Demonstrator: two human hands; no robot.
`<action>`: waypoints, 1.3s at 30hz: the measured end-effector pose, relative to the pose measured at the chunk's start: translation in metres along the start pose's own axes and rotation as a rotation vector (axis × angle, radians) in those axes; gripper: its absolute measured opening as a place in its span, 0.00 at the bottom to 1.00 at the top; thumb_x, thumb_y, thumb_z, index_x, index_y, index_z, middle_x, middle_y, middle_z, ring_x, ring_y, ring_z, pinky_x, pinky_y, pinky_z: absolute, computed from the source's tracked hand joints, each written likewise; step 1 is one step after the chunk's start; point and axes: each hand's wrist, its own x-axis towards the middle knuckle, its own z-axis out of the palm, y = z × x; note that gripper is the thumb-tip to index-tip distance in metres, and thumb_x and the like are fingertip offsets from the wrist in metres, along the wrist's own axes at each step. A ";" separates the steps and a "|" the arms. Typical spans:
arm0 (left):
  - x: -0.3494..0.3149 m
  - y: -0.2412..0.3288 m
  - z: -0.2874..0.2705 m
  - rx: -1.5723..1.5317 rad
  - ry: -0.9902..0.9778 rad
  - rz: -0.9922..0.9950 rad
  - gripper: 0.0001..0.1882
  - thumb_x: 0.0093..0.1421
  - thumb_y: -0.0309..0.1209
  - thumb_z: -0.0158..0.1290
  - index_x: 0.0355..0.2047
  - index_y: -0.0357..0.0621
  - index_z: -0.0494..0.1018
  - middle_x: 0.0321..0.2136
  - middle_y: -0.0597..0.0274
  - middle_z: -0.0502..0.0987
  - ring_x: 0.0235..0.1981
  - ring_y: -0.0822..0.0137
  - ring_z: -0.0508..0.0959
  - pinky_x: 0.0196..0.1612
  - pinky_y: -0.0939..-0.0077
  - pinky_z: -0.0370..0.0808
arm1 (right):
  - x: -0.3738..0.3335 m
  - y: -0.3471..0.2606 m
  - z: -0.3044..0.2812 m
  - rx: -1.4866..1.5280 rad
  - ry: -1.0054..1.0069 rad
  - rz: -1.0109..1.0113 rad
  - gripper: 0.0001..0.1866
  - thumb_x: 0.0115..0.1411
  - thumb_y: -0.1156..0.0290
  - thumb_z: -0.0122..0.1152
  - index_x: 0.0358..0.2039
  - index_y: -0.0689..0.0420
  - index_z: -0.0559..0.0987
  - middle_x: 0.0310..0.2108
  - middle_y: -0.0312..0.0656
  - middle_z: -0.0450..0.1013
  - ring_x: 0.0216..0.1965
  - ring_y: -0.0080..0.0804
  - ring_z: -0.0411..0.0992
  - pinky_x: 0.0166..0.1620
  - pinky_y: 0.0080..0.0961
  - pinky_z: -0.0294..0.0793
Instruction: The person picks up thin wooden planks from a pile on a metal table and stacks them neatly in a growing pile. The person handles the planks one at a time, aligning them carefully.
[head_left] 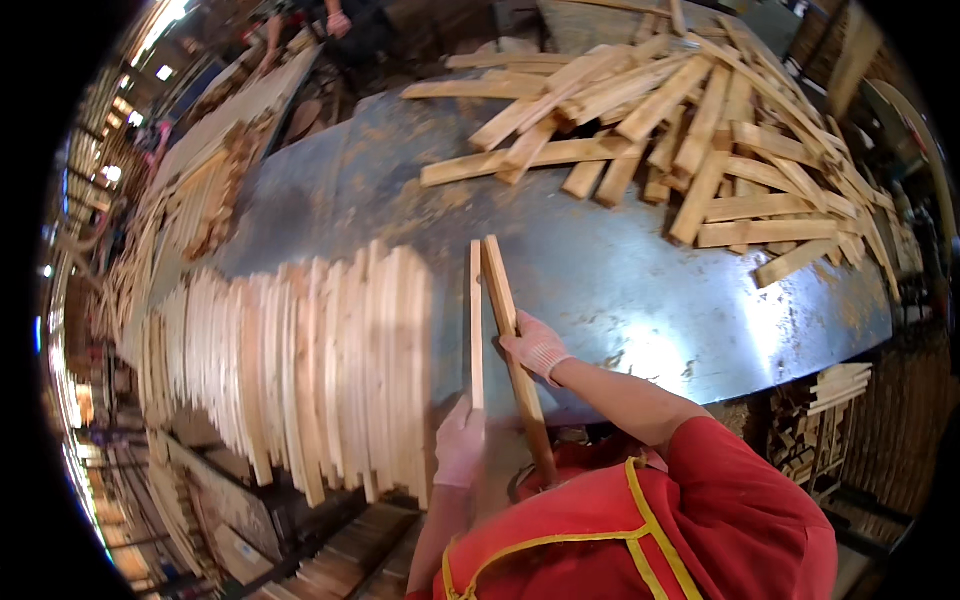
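Note:
My left hand (459,445), in a pale pink work glove and slightly blurred, is closed on the near end of a narrow wooden strip (476,330). The strip points away from me over the metal table. Just right of it, my right hand (538,347), gloved too, grips a second wooden strip (512,375) about midway. That one slants, its near end by my red apron. The far ends of both lie close together. Left of my left hand, many strips stand side by side in a tight row (330,370).
The grey metal table (400,200) has sawdust patches. A loose heap of wooden strips (690,130) covers its far right. More stacked wood (190,210) lies at the far left, near another person's gloved hand (339,24). A rack of wood pieces (815,430) stands at lower right.

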 end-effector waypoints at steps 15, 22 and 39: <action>-0.034 -0.021 -0.018 0.537 0.513 0.334 0.44 0.53 0.40 0.67 0.68 0.36 0.65 0.67 0.40 0.67 0.68 0.36 0.65 0.71 0.44 0.62 | 0.031 0.097 -0.104 0.743 0.307 0.048 0.13 0.65 0.69 0.66 0.49 0.55 0.79 0.31 0.33 0.74 0.32 0.27 0.71 0.35 0.30 0.74; -0.020 0.041 0.059 0.627 0.261 0.556 0.47 0.49 0.39 0.68 0.68 0.37 0.65 0.65 0.40 0.68 0.65 0.39 0.68 0.67 0.46 0.65 | 0.055 0.212 -0.398 1.189 1.469 0.188 0.28 0.57 0.68 0.71 0.57 0.67 0.76 0.49 0.49 0.79 0.46 0.43 0.76 0.53 0.38 0.76; 0.040 0.233 0.207 0.813 -0.176 0.703 0.55 0.47 0.53 0.71 0.69 0.40 0.60 0.53 0.48 0.75 0.56 0.45 0.74 0.58 0.49 0.70 | -0.087 0.248 -0.337 0.367 0.934 0.263 0.26 0.65 0.61 0.64 0.58 0.63 0.77 0.48 0.51 0.82 0.44 0.42 0.80 0.50 0.35 0.77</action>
